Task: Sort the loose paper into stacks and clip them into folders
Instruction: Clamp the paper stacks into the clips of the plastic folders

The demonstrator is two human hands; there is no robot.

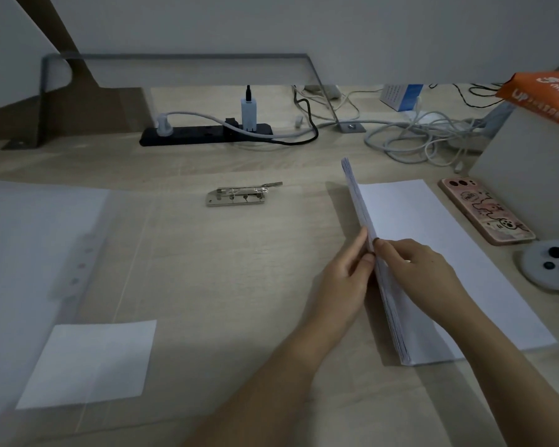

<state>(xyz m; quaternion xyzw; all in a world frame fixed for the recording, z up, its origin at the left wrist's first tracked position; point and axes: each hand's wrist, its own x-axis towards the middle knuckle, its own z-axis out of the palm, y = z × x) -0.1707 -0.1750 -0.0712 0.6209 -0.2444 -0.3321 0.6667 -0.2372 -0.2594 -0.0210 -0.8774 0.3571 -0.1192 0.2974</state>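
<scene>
A thick stack of white paper (362, 201) stands on its long edge at the right of the desk, above flat white sheets (433, 240). My left hand (346, 279) presses against the stack's left face, fingers pointing up. My right hand (413, 269) holds the stack from the right, thumb at its upper edge. An open transparent folder (62, 253) lies at the left, its metal lever clip (239, 195) at the desk's middle. A small white label sheet (91, 362) sits in the folder's lower part.
A black power strip (207, 135) with plugs and tangled white cables (417, 137) lies along the back. A phone in a pink case (484, 214) and a round white cable grommet (552, 264) sit at the right. An orange bag (546, 95) hangs at the upper right.
</scene>
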